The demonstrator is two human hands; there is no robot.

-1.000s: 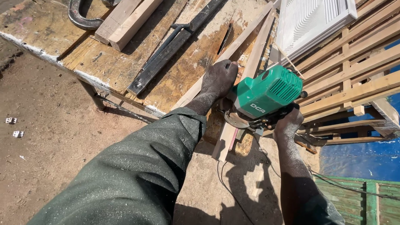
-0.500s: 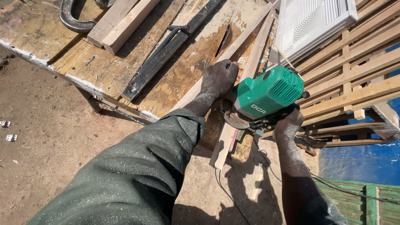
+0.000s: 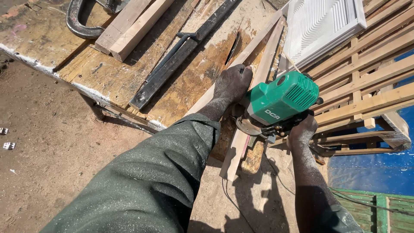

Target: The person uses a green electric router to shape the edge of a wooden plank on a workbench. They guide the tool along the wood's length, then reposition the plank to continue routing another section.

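Left hand (image 3: 233, 83) presses flat on a wooden strip (image 3: 241, 129) at the worktop (image 3: 43, 43) edge; right hand (image 3: 302, 129) is clamped around the green router (image 3: 282, 97).

Bright sun, hard shadows. Brown dirt ground (image 3: 39, 172). Old wood bench (image 3: 47, 47). Wood slat frame (image 3: 366, 77). Blue sheet (image 3: 371, 172) beside it.

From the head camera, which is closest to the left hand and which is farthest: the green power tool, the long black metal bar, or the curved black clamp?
1. Green power tool: right beside the left hand, on its right.
2. Long black metal bar: on the workbench, up and to the hand's left.
3. Curved black clamp: far top-left corner of the bench.
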